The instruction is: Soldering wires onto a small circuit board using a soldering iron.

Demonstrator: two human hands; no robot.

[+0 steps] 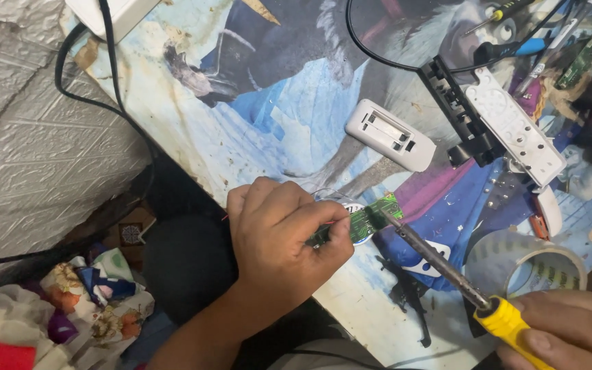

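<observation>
The work stood mid-solder: the soldering iron (440, 264) had its tip on the far end of the small green circuit board (361, 220), so a joint was being made, while whether other joints on the board were finished could not be told from this view. A white remote-control shell (390, 134) lay open beyond the board, and a second long white casing half (515, 127) with a black frame (457, 109) lay further off to the right of it, both unassembled, so closing up appeared to be left.

The left hand (279, 240) was curled tight, pinching the board between thumb and fingers and holding it just over the near edge of the bench (241, 137). A thin red wire showed at the fingers. The right hand (570, 329), to the right of the board and nearer the person, was clenched around the iron's yellow handle (508, 322), its shaft slanting up to the board. A roll of clear tape (536, 264) lay right of the board, beside the shaft.
</observation>
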